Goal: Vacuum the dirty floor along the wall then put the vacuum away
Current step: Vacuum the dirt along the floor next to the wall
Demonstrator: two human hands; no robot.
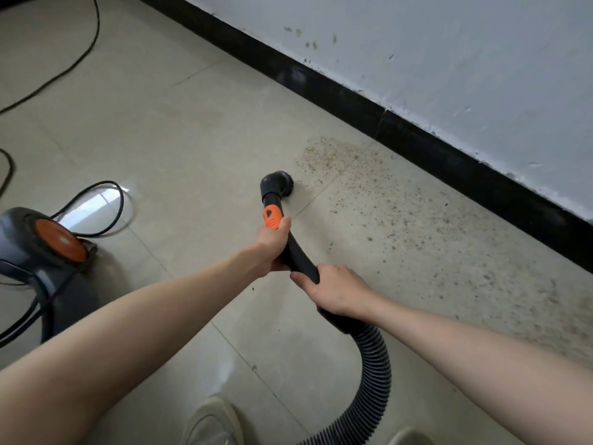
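Both my hands are wrapped around the vacuum's black handle tube [296, 252]: my left hand [274, 240] grips it just below the orange slider [272, 216], and my right hand [333, 289] clasps it lower down, where the tube meets the ribbed hose [377, 367]. The round brush nozzle [278, 184] at the tip sits on the floor at the near edge of the dirt.

The vacuum body [41, 248], grey with an orange wheel hub, stands to my left, well apart from the nozzle. Its black power cord [96, 207] loops on the tiles beside it, and more cord [80, 56] trails across the far left of the floor. The hose curves down past my right forearm toward my shoes [211, 422] at the bottom edge.

The floor [179, 130] is pale beige tile with thin grout lines. A band of brown crumbs and grit [401, 226] spreads along the wall side, from just beyond the nozzle to the right edge. A black skirting board [359, 97] runs diagonally along the foot of a whitish wall [465, 59] that carries small scuffs and spots.
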